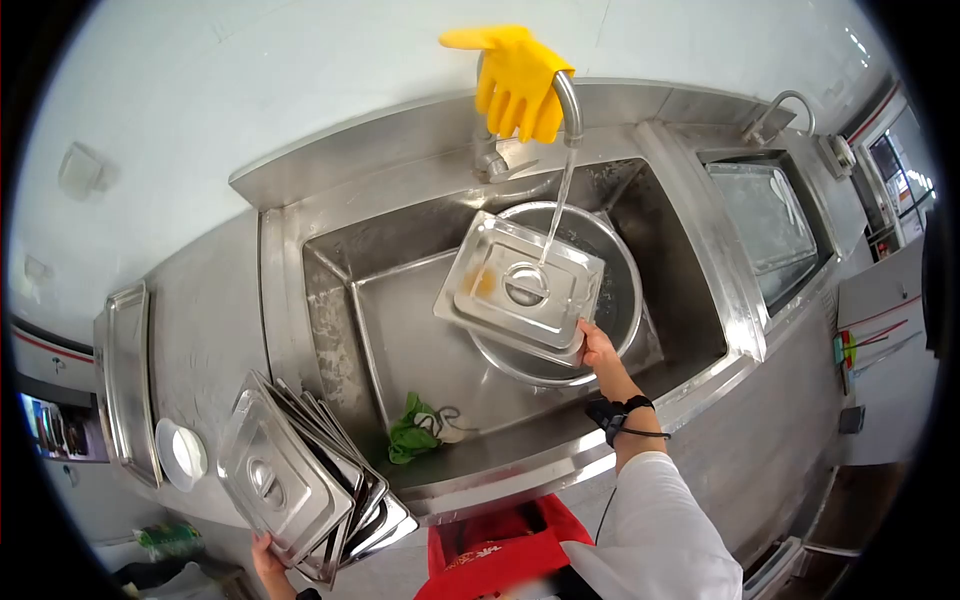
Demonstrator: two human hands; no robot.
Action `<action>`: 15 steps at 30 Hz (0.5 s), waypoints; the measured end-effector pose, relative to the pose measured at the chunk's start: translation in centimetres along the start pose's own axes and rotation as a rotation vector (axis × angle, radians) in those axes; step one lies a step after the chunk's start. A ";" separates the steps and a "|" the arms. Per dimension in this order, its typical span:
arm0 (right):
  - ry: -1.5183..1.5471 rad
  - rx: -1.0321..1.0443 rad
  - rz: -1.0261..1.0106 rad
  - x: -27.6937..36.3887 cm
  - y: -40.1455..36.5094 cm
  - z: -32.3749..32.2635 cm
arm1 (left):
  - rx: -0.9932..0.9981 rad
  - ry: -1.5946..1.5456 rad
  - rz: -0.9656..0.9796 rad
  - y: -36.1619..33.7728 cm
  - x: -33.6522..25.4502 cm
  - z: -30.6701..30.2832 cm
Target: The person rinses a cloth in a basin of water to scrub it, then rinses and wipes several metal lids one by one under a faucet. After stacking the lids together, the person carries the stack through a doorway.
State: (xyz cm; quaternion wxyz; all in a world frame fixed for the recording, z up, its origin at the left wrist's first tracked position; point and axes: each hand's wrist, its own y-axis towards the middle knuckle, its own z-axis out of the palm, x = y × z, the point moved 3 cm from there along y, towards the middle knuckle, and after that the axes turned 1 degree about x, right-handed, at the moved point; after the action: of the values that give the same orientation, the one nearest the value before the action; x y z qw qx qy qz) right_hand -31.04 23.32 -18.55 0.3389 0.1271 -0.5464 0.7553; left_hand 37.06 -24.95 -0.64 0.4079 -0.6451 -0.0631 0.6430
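Note:
A rectangular steel pan lid (pixel 565 292) with a recessed round handle is tilted over a large round metal basin (pixel 634 290) in the sink. My right hand (pixel 597 347) grips the lid's near right corner. Water from the curved tap (pixel 570 108) runs onto the lid, which has a brownish patch left of its handle. At the lower left, my left hand (pixel 268 563) has its fingers closed on the near edge of a leaning stack of similar steel lids (pixel 300 500). Part of this hand is outside the view.
A yellow rubber glove (pixel 522 85) hangs over the tap. Green cloth or netting (pixel 410 430) lies in the sink's near left corner. Left are a white bowl (pixel 187 455) and steel tray (pixel 130 385). A second sink (pixel 765 215) holds a tray on the right.

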 end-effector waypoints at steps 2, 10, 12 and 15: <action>-0.059 0.006 0.004 -0.1 2.2 -0.4 | 0.012 -0.006 0.006 0.5 0.6 0.0; -0.441 -0.385 -0.163 -4.5 10.2 -4.7 | -0.100 -0.036 0.054 -0.4 0.3 4.5; -0.445 -0.343 -0.029 -4.4 9.7 -5.0 | -0.118 -0.043 0.047 -0.7 0.5 4.5; -0.363 -0.320 0.011 -3.8 11.4 -4.8 | -0.147 -0.054 0.030 -0.9 0.5 4.4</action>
State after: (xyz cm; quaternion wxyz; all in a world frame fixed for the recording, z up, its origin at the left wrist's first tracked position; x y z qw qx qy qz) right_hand -34.77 24.31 -30.86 0.2467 0.2024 -0.7116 0.6259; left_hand 33.63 -22.08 0.19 0.3480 -0.6567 -0.1115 0.6597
